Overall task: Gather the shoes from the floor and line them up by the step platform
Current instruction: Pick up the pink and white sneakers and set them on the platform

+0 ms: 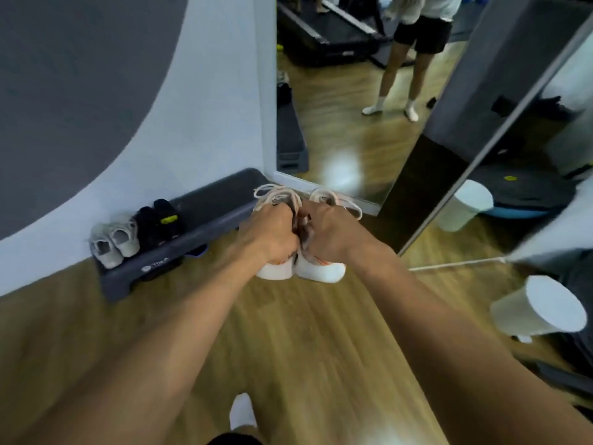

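Note:
A dark grey step platform lies along the wall. At its left end rests a pair of grey shoes, with a pair of black shoes beside them. My left hand grips one white shoe with orange marks. My right hand grips the matching white shoe. Both white shoes are held side by side, soles toward me, in front of the platform's right end. Their laces hang loose above my knuckles.
A tall mirror stands past the platform and reflects a person's legs and a treadmill. A white bin lies tipped at the right; another white bin stands farther back. Wooden floor stretches under my arms.

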A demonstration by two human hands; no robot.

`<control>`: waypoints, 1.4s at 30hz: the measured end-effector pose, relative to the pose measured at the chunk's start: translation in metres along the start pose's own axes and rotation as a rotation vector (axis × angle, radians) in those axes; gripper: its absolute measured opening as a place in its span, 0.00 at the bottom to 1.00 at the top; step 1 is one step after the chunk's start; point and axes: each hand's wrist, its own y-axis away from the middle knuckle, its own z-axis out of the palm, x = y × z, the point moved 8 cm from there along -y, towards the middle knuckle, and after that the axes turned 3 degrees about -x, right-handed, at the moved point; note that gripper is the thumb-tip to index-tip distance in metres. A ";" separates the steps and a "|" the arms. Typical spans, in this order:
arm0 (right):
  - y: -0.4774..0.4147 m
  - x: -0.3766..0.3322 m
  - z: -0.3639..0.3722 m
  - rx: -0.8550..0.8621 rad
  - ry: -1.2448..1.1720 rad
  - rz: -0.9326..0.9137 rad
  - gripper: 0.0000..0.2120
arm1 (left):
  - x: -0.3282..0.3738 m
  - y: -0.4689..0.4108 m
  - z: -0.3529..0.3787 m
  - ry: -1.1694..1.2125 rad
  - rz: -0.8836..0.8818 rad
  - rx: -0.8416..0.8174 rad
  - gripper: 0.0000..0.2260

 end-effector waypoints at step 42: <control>-0.770 -0.105 0.418 -0.325 0.182 -0.424 0.04 | -0.634 -0.502 0.247 0.303 -0.649 0.001 0.17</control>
